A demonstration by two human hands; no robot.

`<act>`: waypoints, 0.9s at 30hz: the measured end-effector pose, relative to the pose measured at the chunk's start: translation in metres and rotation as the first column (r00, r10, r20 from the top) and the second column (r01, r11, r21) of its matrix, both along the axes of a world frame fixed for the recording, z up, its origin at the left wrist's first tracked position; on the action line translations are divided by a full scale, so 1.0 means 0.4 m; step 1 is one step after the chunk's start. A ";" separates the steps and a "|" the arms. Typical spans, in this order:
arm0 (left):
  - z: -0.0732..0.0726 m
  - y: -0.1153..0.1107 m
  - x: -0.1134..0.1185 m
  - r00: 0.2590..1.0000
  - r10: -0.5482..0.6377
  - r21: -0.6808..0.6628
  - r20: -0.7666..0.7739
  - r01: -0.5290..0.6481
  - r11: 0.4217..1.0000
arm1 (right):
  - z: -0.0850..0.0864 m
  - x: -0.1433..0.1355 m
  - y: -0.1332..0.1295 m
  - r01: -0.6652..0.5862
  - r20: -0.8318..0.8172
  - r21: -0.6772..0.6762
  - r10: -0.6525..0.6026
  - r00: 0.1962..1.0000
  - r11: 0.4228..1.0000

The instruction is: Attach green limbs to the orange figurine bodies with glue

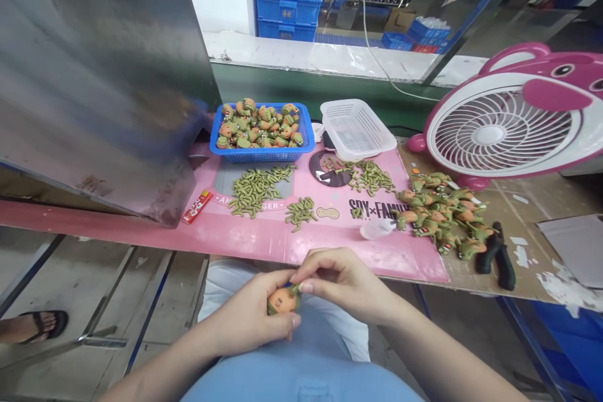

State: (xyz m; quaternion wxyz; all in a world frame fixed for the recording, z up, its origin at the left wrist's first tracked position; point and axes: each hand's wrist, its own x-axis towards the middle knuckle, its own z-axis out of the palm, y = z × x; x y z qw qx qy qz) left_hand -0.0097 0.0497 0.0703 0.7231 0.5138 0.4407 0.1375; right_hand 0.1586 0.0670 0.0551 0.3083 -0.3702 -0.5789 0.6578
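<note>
Over my lap, my left hand (254, 314) is wrapped round a small orange and green toy figure (283, 301), whose orange side faces up. The thumb and index finger of my right hand (336, 279) pinch a small green piece (294, 289) at the figure's upper right side. Whether that piece is joined to the figure is partly hidden by my fingertips. Just beyond my hands, loose green curved pieces (257, 191) lie in a heap on the pink mat (264, 245), with a smaller pile (300, 211) closer to me and another (370, 177) farther right.
A blue basket (264, 154) full of similar figures stands behind the piles, beside a white basket (358, 129). More figures (438, 213) with limbs lie at right, near black-handled pliers (497, 257) and a pink fan (499, 125). A metal housing (103, 75) rises at left.
</note>
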 end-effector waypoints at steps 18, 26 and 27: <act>-0.027 0.000 0.004 0.998 0.001 -0.146 0.062 0.008 0.989 | 0.010 -0.001 0.011 -0.149 0.155 0.037 0.142 0.978 0.988; -0.039 -0.004 0.011 0.989 0.028 -0.220 0.143 0.004 0.976 | 0.010 -0.006 0.005 -0.140 0.193 -0.019 0.141 0.971 0.990; -0.041 -0.004 0.010 0.987 0.028 -0.223 0.156 0.008 0.975 | 0.011 -0.006 0.006 -0.141 0.194 -0.022 0.143 0.971 0.990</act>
